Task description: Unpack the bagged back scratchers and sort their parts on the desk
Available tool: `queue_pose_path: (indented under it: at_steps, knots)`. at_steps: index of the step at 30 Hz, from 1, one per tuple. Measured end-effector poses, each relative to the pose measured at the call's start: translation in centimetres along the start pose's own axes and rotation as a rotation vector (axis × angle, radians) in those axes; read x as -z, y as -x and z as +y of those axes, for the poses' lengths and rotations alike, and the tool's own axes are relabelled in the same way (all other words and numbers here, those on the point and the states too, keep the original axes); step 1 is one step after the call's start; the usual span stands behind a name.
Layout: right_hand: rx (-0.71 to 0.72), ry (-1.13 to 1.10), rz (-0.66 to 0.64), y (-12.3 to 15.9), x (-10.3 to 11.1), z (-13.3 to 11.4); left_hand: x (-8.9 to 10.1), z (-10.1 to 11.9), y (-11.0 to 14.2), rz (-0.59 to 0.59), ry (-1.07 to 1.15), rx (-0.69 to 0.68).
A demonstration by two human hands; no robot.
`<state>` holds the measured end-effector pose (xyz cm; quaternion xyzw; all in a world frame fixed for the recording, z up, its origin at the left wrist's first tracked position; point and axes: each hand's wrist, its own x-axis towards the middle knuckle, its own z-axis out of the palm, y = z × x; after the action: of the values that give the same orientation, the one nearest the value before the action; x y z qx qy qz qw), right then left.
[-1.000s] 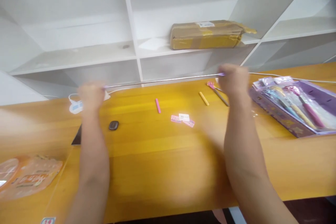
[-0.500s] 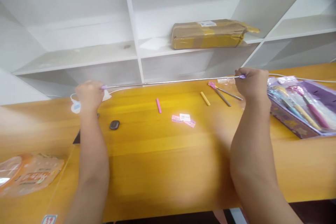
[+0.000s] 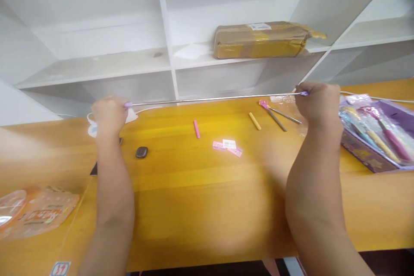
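A thin, extended telescopic metal rod (image 3: 210,98) with light purple ends stretches nearly level across the view, above the far part of the table. My left hand (image 3: 110,115) is closed in a fist around its left end. Around the right end, my right hand (image 3: 318,100) is likewise closed. Both arms reach forward, and the parts of the rod inside my fists are hidden. Below the rod lie a pink stick (image 3: 196,129), a yellow stick (image 3: 255,121) and a pink-headed tool with two metal rods (image 3: 276,117).
Wrapped colourful tools fill a purple tray (image 3: 368,157) at right. A black case (image 3: 141,152) and pink labels (image 3: 227,145) lie on the wooden table (image 3: 194,207). An orange plastic bag (image 3: 42,213) is at left. A taped cardboard box (image 3: 258,43) rests on the white shelf behind.
My right hand appears slightly farther right, and the tray and cardboard box have also shifted right in the picture. Both hands keep their hold on the rod.
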<state>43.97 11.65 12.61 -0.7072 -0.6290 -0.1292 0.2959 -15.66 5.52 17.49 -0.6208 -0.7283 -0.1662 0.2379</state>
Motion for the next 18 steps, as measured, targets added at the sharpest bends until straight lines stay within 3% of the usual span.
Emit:
queue_pose_path:
  at_steps: [7,18]
  knots:
    - [-0.058,0.029,0.003,0.2,1.2,0.0,0.4,1.0,0.3,-0.003,0.034,-0.007]
    - [-0.141,0.060,0.124,0.0,1.7,2.4,1.0,2.3,0.5,0.006,0.079,-0.042]
